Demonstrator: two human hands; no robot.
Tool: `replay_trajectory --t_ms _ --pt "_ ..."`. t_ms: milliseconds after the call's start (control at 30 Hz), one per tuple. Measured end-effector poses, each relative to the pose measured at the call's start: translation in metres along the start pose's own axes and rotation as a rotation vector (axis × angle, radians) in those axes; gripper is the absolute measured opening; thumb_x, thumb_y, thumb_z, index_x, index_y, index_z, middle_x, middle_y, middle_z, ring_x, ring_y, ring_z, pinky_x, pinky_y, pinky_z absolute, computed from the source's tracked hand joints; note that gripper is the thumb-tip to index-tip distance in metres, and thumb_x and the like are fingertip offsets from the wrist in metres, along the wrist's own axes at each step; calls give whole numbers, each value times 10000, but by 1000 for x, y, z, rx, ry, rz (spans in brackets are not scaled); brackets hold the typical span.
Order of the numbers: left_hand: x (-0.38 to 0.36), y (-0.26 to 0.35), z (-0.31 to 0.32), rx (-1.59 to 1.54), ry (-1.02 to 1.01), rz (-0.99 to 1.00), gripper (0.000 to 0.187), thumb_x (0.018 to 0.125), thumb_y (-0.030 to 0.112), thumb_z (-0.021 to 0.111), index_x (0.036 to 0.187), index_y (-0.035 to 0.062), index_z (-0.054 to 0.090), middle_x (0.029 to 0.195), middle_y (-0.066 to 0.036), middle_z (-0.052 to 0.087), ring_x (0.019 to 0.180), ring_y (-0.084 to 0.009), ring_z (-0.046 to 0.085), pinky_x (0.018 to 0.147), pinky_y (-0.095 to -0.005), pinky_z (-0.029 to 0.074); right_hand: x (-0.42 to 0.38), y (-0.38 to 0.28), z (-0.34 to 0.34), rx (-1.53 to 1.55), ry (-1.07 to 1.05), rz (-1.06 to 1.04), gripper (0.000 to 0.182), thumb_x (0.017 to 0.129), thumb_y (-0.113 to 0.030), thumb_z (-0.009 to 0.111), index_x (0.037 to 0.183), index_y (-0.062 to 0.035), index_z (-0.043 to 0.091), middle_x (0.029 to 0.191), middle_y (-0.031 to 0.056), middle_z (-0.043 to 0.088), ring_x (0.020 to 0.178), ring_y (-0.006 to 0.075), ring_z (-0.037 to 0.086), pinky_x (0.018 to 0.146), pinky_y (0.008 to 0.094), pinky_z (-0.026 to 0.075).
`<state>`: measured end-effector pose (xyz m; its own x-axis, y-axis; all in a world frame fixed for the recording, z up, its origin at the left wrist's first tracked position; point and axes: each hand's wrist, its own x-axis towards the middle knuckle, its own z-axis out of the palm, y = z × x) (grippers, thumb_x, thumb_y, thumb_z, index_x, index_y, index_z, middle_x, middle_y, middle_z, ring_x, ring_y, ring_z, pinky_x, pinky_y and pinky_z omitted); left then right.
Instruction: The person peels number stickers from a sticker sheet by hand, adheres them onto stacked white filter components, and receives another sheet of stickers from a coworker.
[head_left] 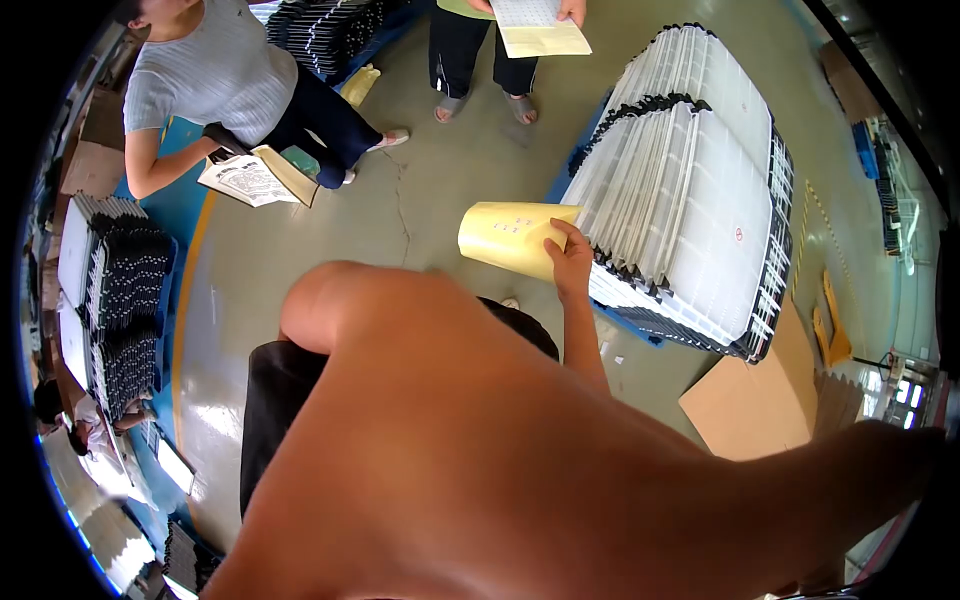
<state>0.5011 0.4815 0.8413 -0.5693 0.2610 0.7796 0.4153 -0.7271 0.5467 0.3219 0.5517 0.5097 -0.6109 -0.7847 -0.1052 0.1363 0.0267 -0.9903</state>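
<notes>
My right hand [570, 262] pinches the right edge of a yellow, curved sheet or envelope [510, 235] with a few small dark marks on it. Its thumb lies on the near face. Beside that hand stands a stack of white framed panels [710, 250] with black edges. Across the foreground stretches my left arm, elbow towards the upper left. My left hand [870, 455] is a dark shape at the right edge, very close to the camera; its fingers cannot be made out.
One person [215, 85] at upper left holds an open book [260, 178]. Another person [475, 50] at the top holds a printed sheet [540, 28]. Stacked panels [130, 290] stand on the left. Cardboard [750, 395] lies near the right pallet's corner. Yellow tape marks the floor.
</notes>
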Motion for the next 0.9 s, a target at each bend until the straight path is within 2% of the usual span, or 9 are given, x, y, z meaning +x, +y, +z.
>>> replay_trajectory --t_ms 400,500,533,600,667,700,767,800,900 --pt "-43 23 -15 122 125 -36 1269 645 785 705 1459 -89 276 1490 -314 331 1386 -403 365 1094 -483 335 4 3 16 -12 -60 44 397 832 92 643 1220 19 605 1189 78 626 1048 156 599 911 276 468" --pt "-111 32 -42 331 557 -110 1245 662 781 700 1453 -96 306 1498 -303 329 1391 -395 362 1103 -481 324 8 4 18 -121 -38 -69 403 817 91 634 1212 21 611 1138 85 648 1033 162 598 913 298 464" --pt "-143 32 -48 532 840 -210 927 780 595 744 1412 -7 433 1453 -146 449 1331 -248 437 1085 -434 349 7 1 16 -297 -8 -42 332 875 32 618 1206 16 610 1125 70 659 1009 145 627 851 292 509" --pt "-216 1 -70 742 1387 -262 524 923 255 664 1347 -1 492 1319 -127 553 1169 -203 538 1007 -373 442 11 0 23 -84 -2 -35 359 826 80 616 1180 25 621 1149 75 646 1055 149 587 921 283 450" --pt "-274 -19 -84 877 1718 -392 609 948 382 618 1373 -25 459 1291 -144 578 1171 -227 560 1017 -374 437 5 -17 32 -57 -7 -40 356 831 82 608 1182 25 622 1148 74 649 1051 146 591 920 281 453" --pt "-283 -23 -93 883 1702 -399 609 948 382 618 1373 -25 459 1291 -144 578 1171 -227 560 1017 -374 437 10 -23 39 -30 -31 -61 353 837 84 600 1184 24 622 1146 73 652 1046 144 595 920 279 455" --pt "-291 -34 -95 688 1704 11 714 958 504 554 1404 -38 420 1268 -156 601 1165 -251 585 1003 -370 450 21 -17 41 -5 -26 -28 354 836 91 593 1182 24 623 1151 74 651 1053 144 595 927 278 455" --pt "-289 -24 -91 672 1712 -1 714 958 504 554 1404 -38 420 1268 -156 601 1165 -251 585 1003 -370 450 19 -14 40 9 -37 16 355 836 99 586 1181 23 623 1156 75 650 1059 145 595 935 277 455" --pt "-267 39 -113 -90 1338 -34 749 956 556 516 1409 -34 424 1290 -178 591 1186 -243 583 1009 -372 450 28 -25 51 142 -33 92 325 970 -102 513 1249 49 585 1236 92 629 1115 169 585 990 309 435"
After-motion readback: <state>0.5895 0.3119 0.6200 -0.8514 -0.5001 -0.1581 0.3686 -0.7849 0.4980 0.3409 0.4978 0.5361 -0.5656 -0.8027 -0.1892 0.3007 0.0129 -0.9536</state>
